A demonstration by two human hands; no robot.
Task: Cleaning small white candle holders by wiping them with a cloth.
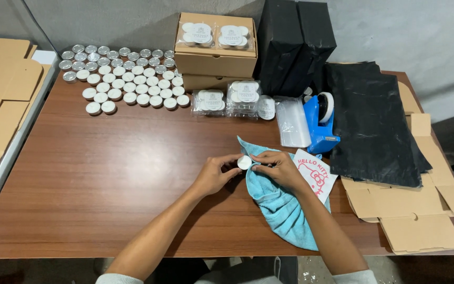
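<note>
Rows of tealights (124, 79), cardboard boxes (215, 50), blue tape dispenser (320, 126).

A brown wooden table (106, 173) stands against a plain grey wall (405, 37).

I see the candle (244, 162) between my hands over the cloth (277, 202); candle rows (124, 79) far left, boxes (215, 50) behind, tape dispenser (320, 123) right.

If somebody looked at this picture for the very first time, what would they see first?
Probably the two hands in the middle: the left hand and right hand pinch one small white candle over a blue cloth. Next, the big cluster of little round candles at the table's far left.
</note>
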